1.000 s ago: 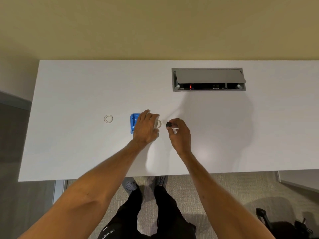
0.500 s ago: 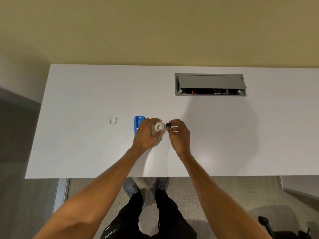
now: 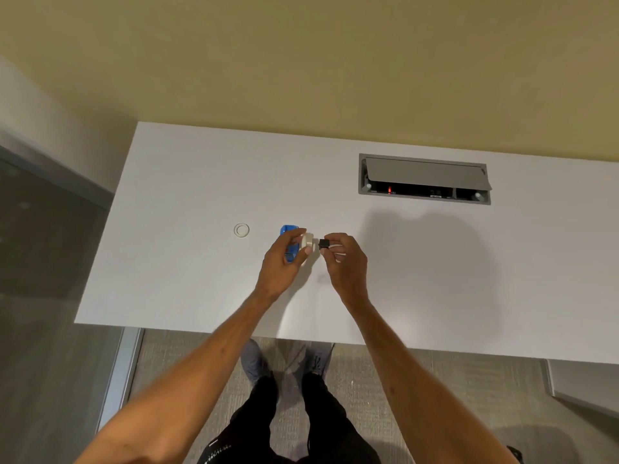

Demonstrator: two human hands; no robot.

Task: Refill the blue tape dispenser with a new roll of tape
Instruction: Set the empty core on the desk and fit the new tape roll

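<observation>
The blue tape dispenser (image 3: 289, 233) lies on the white table (image 3: 187, 276), partly hidden behind my left hand (image 3: 284, 262). My left hand holds a whitish roll of tape (image 3: 307, 242) between thumb and fingers, just above and right of the dispenser. My right hand (image 3: 345, 259) pinches a small black core piece (image 3: 323, 243), with something white curled under its fingers. The black piece sits close to the right side of the roll, a narrow gap between them.
A small clear ring (image 3: 241, 230), like an empty tape core, lies on the table left of the dispenser. A grey cable box (image 3: 424, 179) with its lid up is set into the table at the back right. My legs and shoes show below the table's front edge.
My left hand lifted the tape roll off the dispenser and turned it toward the right hand. The black piece in my right hand came closer to the roll. The camera tilted.
</observation>
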